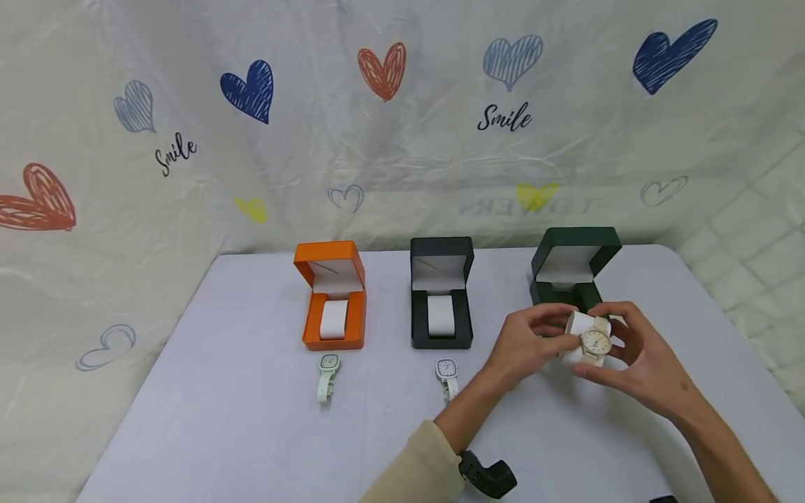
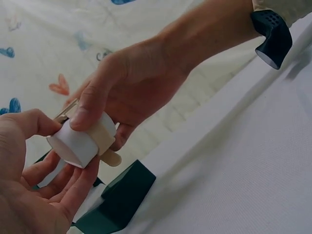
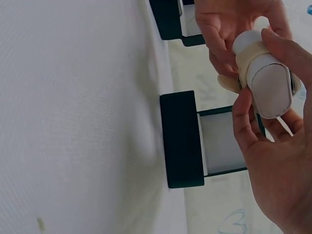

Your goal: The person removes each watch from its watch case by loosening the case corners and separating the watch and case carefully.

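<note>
Both hands hold a white watch cushion (image 1: 579, 323) above the table, in front of an open green watch box (image 1: 577, 241). A wristwatch (image 1: 596, 342) with a round pale dial and cream strap goes around the cushion. My left hand (image 1: 528, 342) grips the cushion's left end, thumb on the near side. At the watch side, my right hand (image 1: 657, 367) pinches it between thumb and fingers. In the left wrist view, a loose strap end (image 2: 111, 158) sticks out from the cushion (image 2: 73, 145). The green box has no cushion in its visible part; the hands hide its front.
An open orange box (image 1: 333, 262) and an open black box (image 1: 441, 246) each hold a white cushion. A pale green watch (image 1: 328, 374) lies before the orange box, and a white-strapped watch (image 1: 447, 374) before the black one, partly behind my left forearm. A heart-printed sheet (image 1: 402, 140) hangs behind.
</note>
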`<action>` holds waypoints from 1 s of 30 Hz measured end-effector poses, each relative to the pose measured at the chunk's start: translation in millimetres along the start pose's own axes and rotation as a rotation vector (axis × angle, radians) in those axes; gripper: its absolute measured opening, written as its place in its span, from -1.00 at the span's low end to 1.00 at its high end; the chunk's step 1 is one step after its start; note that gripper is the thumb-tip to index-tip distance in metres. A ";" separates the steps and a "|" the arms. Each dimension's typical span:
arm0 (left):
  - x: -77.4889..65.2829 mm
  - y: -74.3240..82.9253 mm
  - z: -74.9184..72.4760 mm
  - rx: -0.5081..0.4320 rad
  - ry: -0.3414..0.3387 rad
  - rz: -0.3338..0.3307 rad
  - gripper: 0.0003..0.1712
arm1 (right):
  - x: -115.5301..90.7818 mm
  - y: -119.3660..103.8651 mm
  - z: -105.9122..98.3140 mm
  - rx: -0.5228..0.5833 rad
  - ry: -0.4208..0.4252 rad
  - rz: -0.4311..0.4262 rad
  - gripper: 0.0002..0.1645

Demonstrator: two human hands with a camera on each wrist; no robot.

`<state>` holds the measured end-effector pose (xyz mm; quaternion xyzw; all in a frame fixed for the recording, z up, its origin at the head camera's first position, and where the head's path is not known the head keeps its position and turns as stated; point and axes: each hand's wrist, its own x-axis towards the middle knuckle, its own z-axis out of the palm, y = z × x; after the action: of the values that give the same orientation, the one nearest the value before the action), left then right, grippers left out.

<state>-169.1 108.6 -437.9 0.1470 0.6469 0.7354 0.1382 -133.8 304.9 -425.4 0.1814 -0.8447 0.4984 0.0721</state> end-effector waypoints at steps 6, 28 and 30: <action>0.5 -1.3 -1.2 -0.052 0.041 0.008 -0.55 | -1.9 -1.3 1.3 -0.059 0.046 -0.018 0.17; 2.9 -5.1 4.1 -0.079 0.123 0.015 -0.57 | -4.2 -4.5 4.0 -0.085 0.055 -0.090 0.08; 2.9 -5.5 3.9 -0.081 0.117 0.006 -0.58 | -4.7 -4.1 4.0 -0.082 0.052 -0.099 0.08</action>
<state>-170.1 114.0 -442.7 0.1002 0.6232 0.7686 0.1038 -127.7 300.7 -425.4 0.2068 -0.8522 0.4638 0.1262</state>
